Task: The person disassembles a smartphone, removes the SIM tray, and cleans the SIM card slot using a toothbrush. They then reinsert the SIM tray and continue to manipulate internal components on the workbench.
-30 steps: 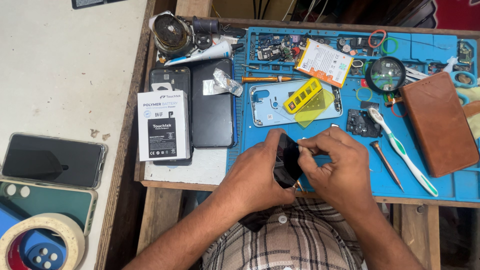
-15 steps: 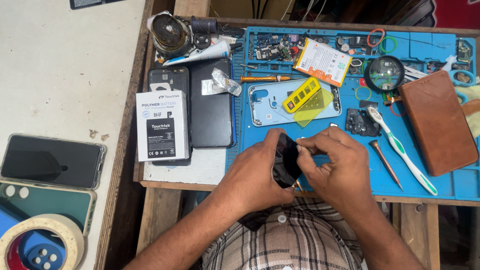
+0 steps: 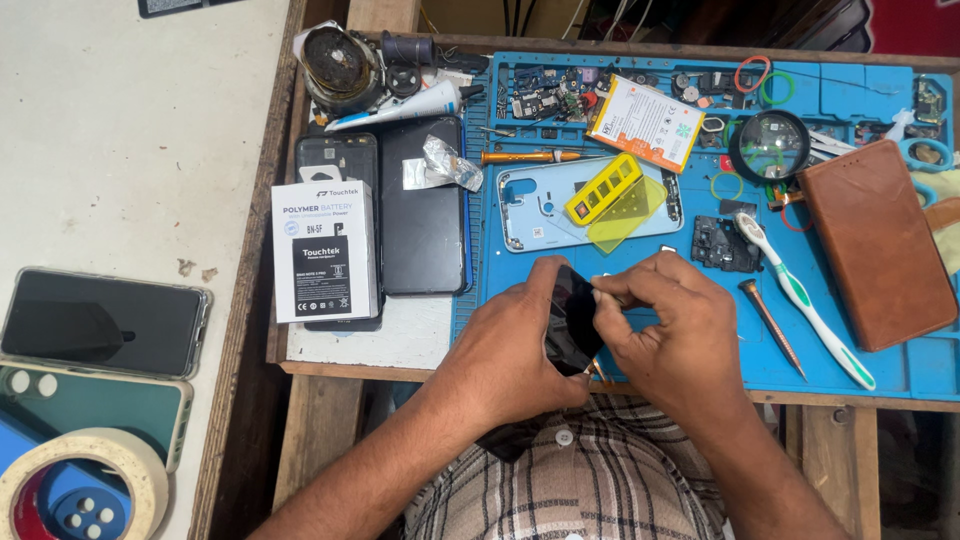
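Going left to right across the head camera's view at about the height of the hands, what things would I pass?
Dark phone lying flat → white box → left hand → black part held in both hands → right hand → white and green toothbrush → brown wallet case.

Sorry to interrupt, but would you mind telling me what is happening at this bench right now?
A person sits at a workbench with a blue work mat. The left hand grips a small black phone part on edge, while the right hand pinches at its upper rim. Just beyond lie a pale phone frame, a yellow tray, a magnifier, a brown wallet case and a white box.
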